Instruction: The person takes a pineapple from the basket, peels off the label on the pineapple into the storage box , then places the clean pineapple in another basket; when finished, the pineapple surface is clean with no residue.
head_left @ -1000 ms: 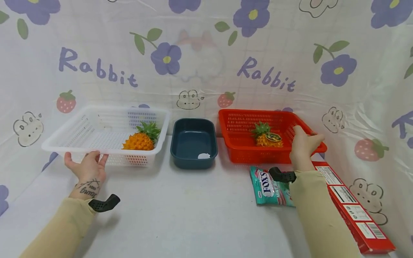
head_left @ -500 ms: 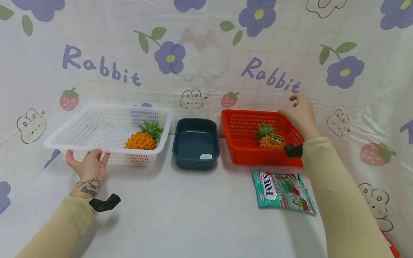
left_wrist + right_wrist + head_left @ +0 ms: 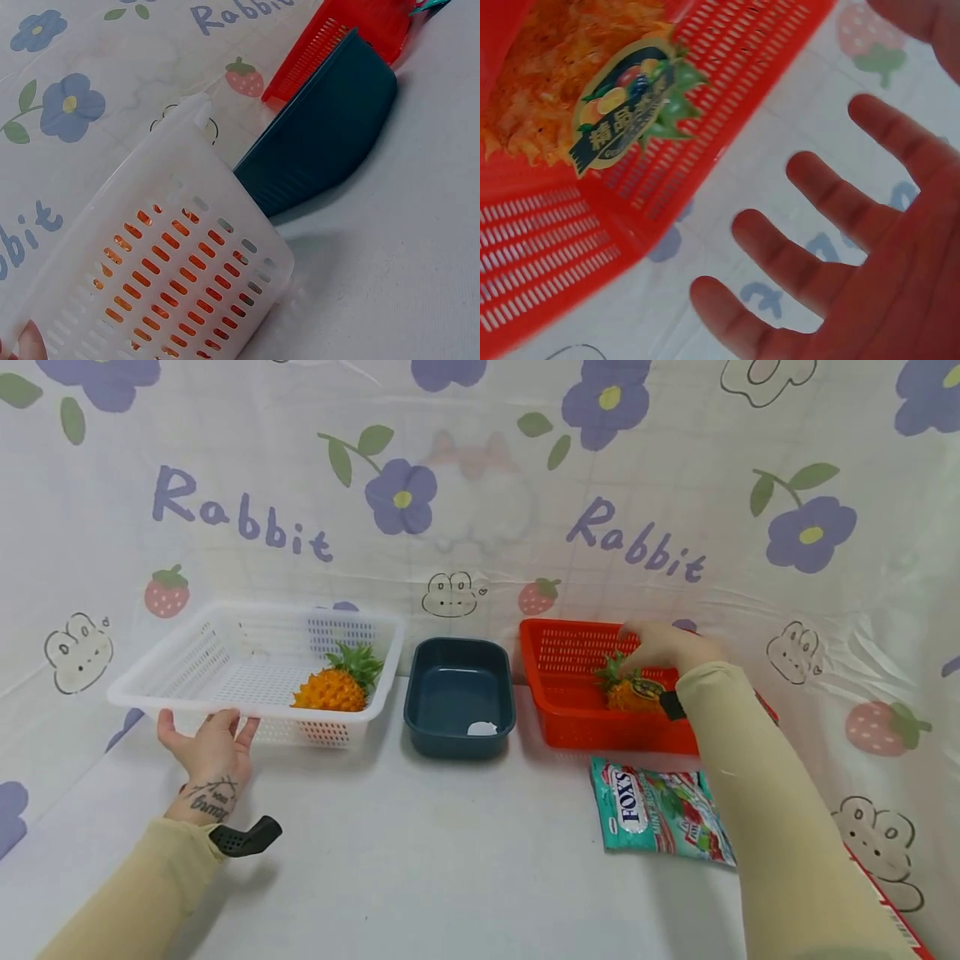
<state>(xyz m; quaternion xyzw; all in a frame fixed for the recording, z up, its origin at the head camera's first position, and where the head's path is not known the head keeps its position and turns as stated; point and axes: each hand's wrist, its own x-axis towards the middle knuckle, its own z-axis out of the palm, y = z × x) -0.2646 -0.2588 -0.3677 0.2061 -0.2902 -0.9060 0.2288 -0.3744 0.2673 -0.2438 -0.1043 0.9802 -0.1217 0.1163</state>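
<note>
My left hand grips the front rim of a white plastic basket, its fingertips at the edge. In that basket's right end lies an orange pineapple with a green crown. My right hand is over the red basket, near a second pineapple inside it. In the right wrist view this pineapple bears an oval fruit label, and the right fingers are spread and bent, apart from it. The left wrist view shows mostly the white basket's slotted wall.
A dark blue-green tub stands between the baskets, with a white patch in it. A teal FOX'S candy bag lies before the red basket. A red box is partly hidden by the right sleeve. Patterned cloth hangs behind.
My right hand has left the red basket's right rim, risen above it, then come down and left toward the pineapple. The left hand keeps its place on the white basket. The view has shifted slightly.
</note>
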